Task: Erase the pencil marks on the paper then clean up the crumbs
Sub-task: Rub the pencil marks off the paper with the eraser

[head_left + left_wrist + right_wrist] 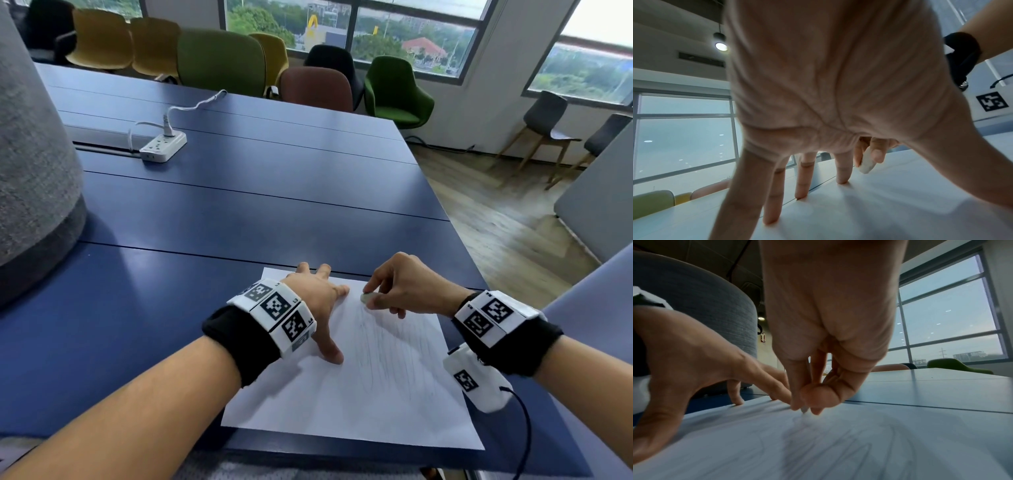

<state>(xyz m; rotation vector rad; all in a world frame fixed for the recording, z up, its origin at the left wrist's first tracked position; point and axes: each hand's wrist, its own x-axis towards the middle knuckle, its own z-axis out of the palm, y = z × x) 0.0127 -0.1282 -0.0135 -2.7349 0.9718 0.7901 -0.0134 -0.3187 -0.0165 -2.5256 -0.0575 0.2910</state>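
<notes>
A white sheet of paper (342, 404) lies at the near edge of the blue table (239, 212). Grey pencil scribbles (387, 349) cover its right half. My left hand (318, 298) is spread flat, its straight fingers (842, 177) and thumb pressing the sheet's left part down. My right hand (394, 287) pinches a small whitish eraser (368, 297) between thumb and fingers and holds its tip on the paper at the top of the scribbles. In the left wrist view the eraser (866, 164) shows beyond my fingers. The right wrist view shows the eraser's tip (804, 410) on the pencil marks (828, 443).
A white power strip (163, 146) with a cable sits far back on the table. A large grey rounded object (30, 171) stands at the left. Chairs (219, 61) line the far side. The table's right edge drops to a wooden floor (507, 219).
</notes>
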